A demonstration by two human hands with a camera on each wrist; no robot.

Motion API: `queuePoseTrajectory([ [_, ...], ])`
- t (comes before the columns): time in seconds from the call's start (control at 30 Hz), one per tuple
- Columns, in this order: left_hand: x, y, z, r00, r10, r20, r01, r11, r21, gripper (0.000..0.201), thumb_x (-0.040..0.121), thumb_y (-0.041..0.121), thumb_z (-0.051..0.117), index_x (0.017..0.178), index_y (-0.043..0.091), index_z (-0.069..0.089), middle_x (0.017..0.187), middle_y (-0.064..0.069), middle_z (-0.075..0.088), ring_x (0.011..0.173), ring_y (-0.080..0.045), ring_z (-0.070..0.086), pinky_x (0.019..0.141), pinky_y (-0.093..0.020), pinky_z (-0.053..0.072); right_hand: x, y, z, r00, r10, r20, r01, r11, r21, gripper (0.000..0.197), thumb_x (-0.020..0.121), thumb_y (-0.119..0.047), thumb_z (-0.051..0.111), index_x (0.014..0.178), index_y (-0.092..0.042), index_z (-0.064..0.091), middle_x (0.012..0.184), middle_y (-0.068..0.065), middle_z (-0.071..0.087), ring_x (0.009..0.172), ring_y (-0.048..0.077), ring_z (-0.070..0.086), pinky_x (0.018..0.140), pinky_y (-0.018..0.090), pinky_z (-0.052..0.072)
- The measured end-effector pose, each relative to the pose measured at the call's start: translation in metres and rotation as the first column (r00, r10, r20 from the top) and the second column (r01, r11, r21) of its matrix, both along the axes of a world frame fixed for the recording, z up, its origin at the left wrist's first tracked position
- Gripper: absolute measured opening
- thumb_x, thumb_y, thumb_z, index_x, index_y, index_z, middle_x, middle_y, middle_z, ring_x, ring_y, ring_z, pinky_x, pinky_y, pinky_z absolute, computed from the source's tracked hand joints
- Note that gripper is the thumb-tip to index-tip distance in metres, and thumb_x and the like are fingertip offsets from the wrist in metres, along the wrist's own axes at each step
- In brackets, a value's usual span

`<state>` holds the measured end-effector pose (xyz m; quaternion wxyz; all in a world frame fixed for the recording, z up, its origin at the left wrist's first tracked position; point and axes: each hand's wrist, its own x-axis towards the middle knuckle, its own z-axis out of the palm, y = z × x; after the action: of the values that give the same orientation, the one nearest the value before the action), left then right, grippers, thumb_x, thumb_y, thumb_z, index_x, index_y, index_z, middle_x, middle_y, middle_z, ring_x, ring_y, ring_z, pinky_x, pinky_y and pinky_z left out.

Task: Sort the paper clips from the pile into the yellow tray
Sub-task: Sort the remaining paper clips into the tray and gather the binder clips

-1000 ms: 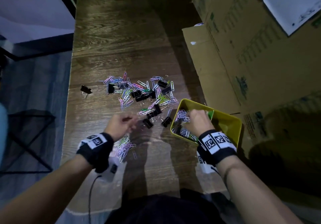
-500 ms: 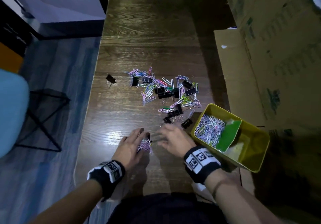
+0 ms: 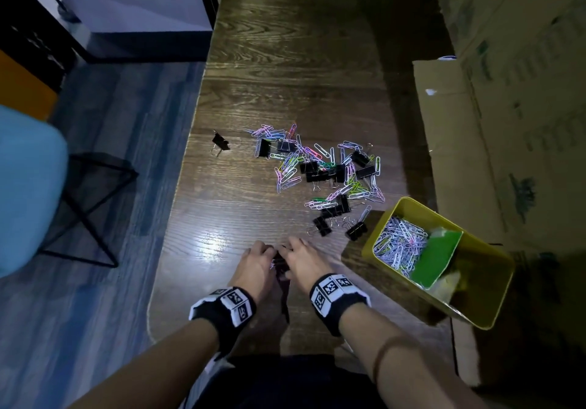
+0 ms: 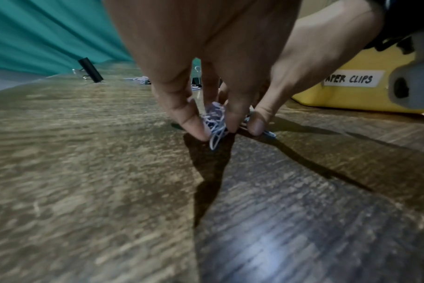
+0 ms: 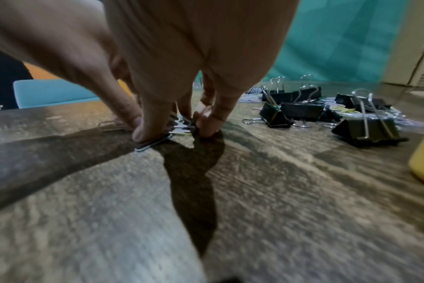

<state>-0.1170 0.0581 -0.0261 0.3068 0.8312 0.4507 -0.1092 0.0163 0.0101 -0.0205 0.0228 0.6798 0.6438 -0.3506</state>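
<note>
Both hands meet at the near edge of a dark wooden table (image 3: 285, 59), the left hand (image 3: 257, 265) and right hand (image 3: 301, 264) pinching one small bunch of paper clips (image 4: 214, 122) between curled fingertips. The mixed pile (image 3: 320, 170) of paper clips and black binder clips (image 5: 300, 111) lies beyond; the yellow tray (image 3: 494, 288), labelled "PAPER CLIPS", sits right, part-filled.

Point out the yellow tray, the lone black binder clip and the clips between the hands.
yellow tray (image 3: 494, 300): head view, bare inner floor.
lone black binder clip (image 3: 221, 141): head view, body.
small bunch of paper clips (image 4: 215, 122): left wrist view, centre.
</note>
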Motion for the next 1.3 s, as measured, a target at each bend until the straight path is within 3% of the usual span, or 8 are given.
queuePoseTrajectory([
  [0.1, 0.001, 0.005, 0.0, 0.998, -0.035, 0.05, 0.035, 0.999, 0.005, 0.033, 0.079, 0.003, 0.054, 0.111, 0.006, 0.06, 0.105, -0.016, 0.056, 0.095, -0.036, 0.057, 0.085, -0.039, 0.048, 0.0, -0.002, 0.005, 1.0, 0.0, 0.006, 0.0, 0.999, 0.033, 0.035, 0.089, -0.008, 0.058, 0.123, -0.004, 0.052, 0.12, 0.016, 0.046, 0.112, 0.034, 0.051, 0.09, 0.044, 0.044],
  [0.27, -0.009, 0.012, 0.003, 0.986, -0.089, 0.139, 0.085, 0.996, 0.036, 0.025, 0.081, 0.008, 0.062, 0.106, 0.008, 0.067, 0.102, -0.013, 0.066, 0.095, -0.03, 0.062, 0.086, -0.032, 0.048, -0.001, -0.006, -0.002, 1.0, -0.021, 0.002, 0.021, 0.999, 0.043, 0.029, 0.093, -0.012, 0.055, 0.12, -0.002, 0.054, 0.121, 0.015, 0.053, 0.109, 0.032, 0.056, 0.087, 0.037, 0.046],
  [0.47, -0.016, 0.032, 0.004, 0.952, 0.211, 0.224, -0.166, 0.965, -0.202, 0.023, 0.069, 0.011, 0.079, 0.09, 0.018, 0.076, 0.084, -0.001, 0.075, 0.063, 0.016, 0.058, 0.071, -0.01, 0.049, 0.003, -0.002, -0.004, 0.985, -0.159, -0.07, 0.16, 0.987, 0.005, 0.026, 0.094, -0.017, 0.055, 0.116, -0.006, 0.064, 0.116, 0.012, 0.061, 0.102, 0.03, 0.062, 0.085, 0.036, 0.051],
  [0.63, -0.018, 0.04, 0.0, 0.892, 0.421, 0.165, -0.333, 0.859, -0.39, 0.022, 0.067, 0.008, 0.081, 0.085, 0.021, 0.076, 0.076, 0.005, 0.074, 0.069, -0.008, 0.069, 0.07, -0.023, 0.055, 0.009, -0.001, -0.004, 0.93, -0.334, -0.156, 0.323, 0.942, -0.089, 0.024, 0.091, -0.03, 0.06, 0.106, -0.012, 0.069, 0.099, 0.011, 0.068, 0.085, 0.023, 0.063, 0.074, 0.027, 0.048],
  [0.8, -0.017, 0.043, 0.002, 0.723, 0.679, 0.129, -0.467, 0.618, -0.632, 0.023, 0.069, -0.01, 0.073, 0.091, -0.005, 0.07, 0.062, -0.002, 0.071, 0.054, -0.011, 0.066, 0.055, -0.019, 0.054, 0.014, -0.002, -0.004, 0.81, -0.507, -0.293, 0.5, 0.86, -0.106, 0.025, 0.083, -0.032, 0.07, 0.096, -0.011, 0.073, 0.083, 0.01, 0.066, 0.073, 0.02, 0.056, 0.064, 0.02, 0.035],
  [0.97, -0.015, 0.048, 0.021, 0.608, 0.781, 0.145, -0.439, 0.482, -0.758, 0.019, 0.071, -0.014, 0.068, 0.089, -0.007, 0.067, 0.066, -0.008, 0.072, 0.057, -0.015, 0.068, 0.052, -0.021, 0.054, 0.02, -0.002, 0.009, 0.706, -0.567, -0.424, 0.596, 0.799, -0.076, 0.02, 0.079, -0.033, 0.075, 0.075, -0.013, 0.073, 0.06, 0.004, 0.058, 0.053, 0.01, 0.045, 0.053, 0.023, 0.039],
  [1.13, 0.013, 0.056, 0.053, 0.626, 0.759, 0.181, -0.322, 0.462, -0.826, 0.02, 0.07, -0.008, 0.069, 0.089, -0.002, 0.068, 0.074, -0.009, 0.073, 0.063, -0.015, 0.068, 0.056, -0.021, 0.055, 0.039, -0.025, 0.04, 0.494, -0.589, -0.639, 0.708, 0.699, -0.098, 0.005, 0.074, -0.028, 0.079, 0.077, -0.027, 0.075, 0.079, 0.003, 0.074, 0.073, 0.024, 0.07, 0.073, 0.044, 0.057],
  [1.3, 0.083, 0.045, 0.087, 0.7, 0.668, 0.253, -0.127, 0.464, -0.876, 0.019, 0.076, -0.009, 0.064, 0.091, 0.002, 0.068, 0.077, -0.007, 0.073, 0.065, -0.013, 0.067, 0.061, -0.021, 0.056, 0.077, -0.063, 0.089, 0.155, -0.573, -0.805, 0.877, 0.455, -0.155, 0.017, 0.074, 0.001, 0.075, 0.09, -0.006, 0.075, 0.088, 0.003, 0.073, 0.073, 0.008, 0.068, 0.068, 0.023, 0.055],
])
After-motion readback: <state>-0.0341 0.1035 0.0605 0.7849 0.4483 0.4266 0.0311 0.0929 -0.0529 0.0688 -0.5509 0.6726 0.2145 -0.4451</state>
